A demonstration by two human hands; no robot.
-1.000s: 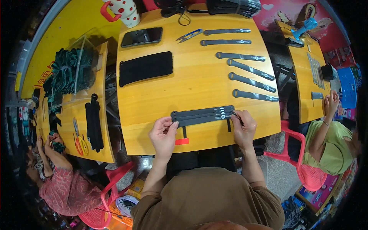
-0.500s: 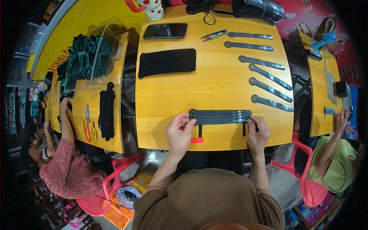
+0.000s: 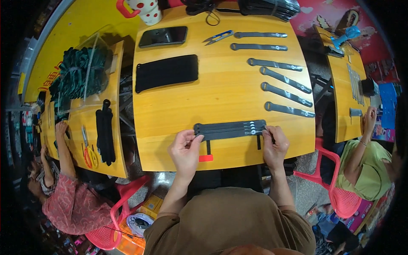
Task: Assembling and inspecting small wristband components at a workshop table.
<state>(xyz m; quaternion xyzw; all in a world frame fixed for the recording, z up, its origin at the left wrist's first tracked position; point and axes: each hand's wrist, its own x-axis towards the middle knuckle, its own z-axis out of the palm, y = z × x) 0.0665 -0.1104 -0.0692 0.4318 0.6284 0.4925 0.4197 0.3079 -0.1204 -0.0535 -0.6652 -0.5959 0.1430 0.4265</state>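
Observation:
A fanned bundle of black straps, with holed heads at one end and white print at the other, lies crosswise near the table's front edge. My left hand pinches the bundle's left end between thumb and fingers. At the printed right end, my right hand grips it the same way. Two narrow black strips reach from under the bundle toward me, and a red tab sits by the left one. Several single straps lie spread at the right of the table, heads pointing left.
A stack of black straps and a phone lie at the left. Blue-handled thread snips, a spotted mug and a wrapped black bundle are farther back. Co-workers sit at side tables, left and right.
The head view has shifted, so the table and its things appear farther left. Both hands keep their hold on the strap bundle, which has hardly moved on the table.

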